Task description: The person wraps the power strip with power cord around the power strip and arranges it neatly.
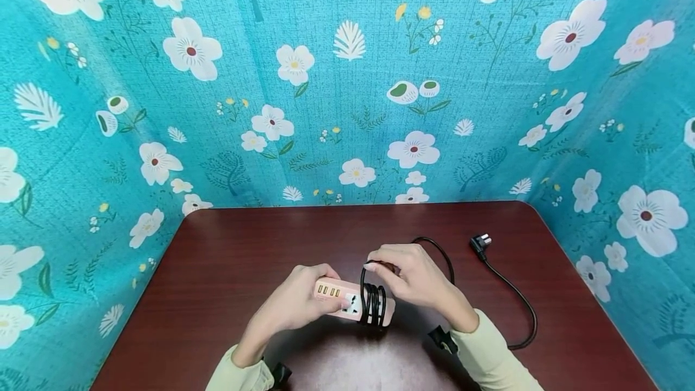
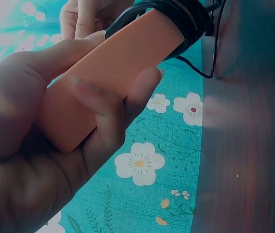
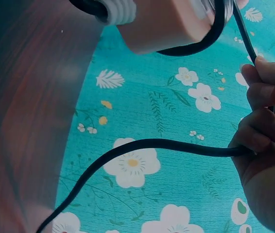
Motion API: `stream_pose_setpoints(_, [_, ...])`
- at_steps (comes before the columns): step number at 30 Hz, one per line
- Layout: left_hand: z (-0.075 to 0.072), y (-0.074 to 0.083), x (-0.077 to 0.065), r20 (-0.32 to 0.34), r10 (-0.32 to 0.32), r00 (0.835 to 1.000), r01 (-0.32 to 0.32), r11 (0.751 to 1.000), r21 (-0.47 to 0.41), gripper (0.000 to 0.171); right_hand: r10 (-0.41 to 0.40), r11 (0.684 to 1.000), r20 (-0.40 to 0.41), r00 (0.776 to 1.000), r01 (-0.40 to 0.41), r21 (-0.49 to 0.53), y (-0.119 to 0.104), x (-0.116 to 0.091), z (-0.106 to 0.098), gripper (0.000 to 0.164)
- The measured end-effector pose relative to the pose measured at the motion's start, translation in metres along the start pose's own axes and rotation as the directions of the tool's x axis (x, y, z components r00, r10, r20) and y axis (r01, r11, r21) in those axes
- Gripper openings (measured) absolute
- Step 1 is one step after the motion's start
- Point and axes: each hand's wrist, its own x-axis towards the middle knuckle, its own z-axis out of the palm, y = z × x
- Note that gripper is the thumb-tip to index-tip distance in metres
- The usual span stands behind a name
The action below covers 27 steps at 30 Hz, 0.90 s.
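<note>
A pink power strip [image 1: 329, 290] with several USB ports and a white socket face lies across my left hand [image 1: 293, 299], which grips its left end, thumb on the socket side. In the left wrist view, fingers [image 2: 108, 114] curl round the strip's plain back. Black cord [image 1: 373, 306] is wound in several turns about the strip's right part. Above those turns my right hand [image 1: 415, 276] pinches the cord, a length of it running taut down to the strip. In the right wrist view the cord [image 3: 152, 143] passes through the curled fingers and trails away.
The loose cord loops behind the right hand and over the dark red-brown table [image 1: 244, 240]. Its black plug [image 1: 480, 242] lies at the back right, prongs pointing right. A blue flowered cloth [image 1: 326, 107] hangs behind and at both sides of the table.
</note>
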Motion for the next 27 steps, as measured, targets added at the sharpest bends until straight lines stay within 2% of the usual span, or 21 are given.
stream_pose_setpoints(7, [-0.0009, -0.0027, -0.0017, 0.037, 0.042, 0.998, -0.04, 0.998, -0.05, 0.025, 0.085, 0.985, 0.032, 0.996, -0.089, 0.15, 0.0029, -0.0041, 0.0006, 0.013])
stream_pose_setpoints(13, [-0.0013, -0.0048, -0.0046, 0.041, 0.138, 0.99, -0.132, 0.984, -0.116, 0.026, 0.146, 0.948, 0.058, 0.988, -0.157, 0.277, 0.0037, -0.0069, -0.0015, 0.015])
stream_pose_setpoints(18, [-0.0029, -0.0043, -0.0056, 0.036, 0.199, 0.979, -0.191, 0.966, -0.173, 0.027, 0.179, 0.927, 0.089, 0.98, -0.198, 0.318, 0.0039, -0.0071, -0.0038, 0.015])
stream_pose_setpoints(23, [-0.0038, -0.0033, -0.0073, 0.044, 0.208, 0.977, -0.194, 0.955, -0.224, 0.027, 0.188, 0.919, 0.111, 0.976, -0.214, 0.332, 0.0059, -0.0069, -0.0047, 0.018])
stream_pose_setpoints(27, [-0.0034, -0.0026, -0.0084, 0.04, 0.237, 0.971, -0.219, 0.942, -0.253, 0.026, 0.183, 0.907, 0.12, 0.976, -0.215, 0.362, 0.0086, -0.0079, -0.0041, 0.017])
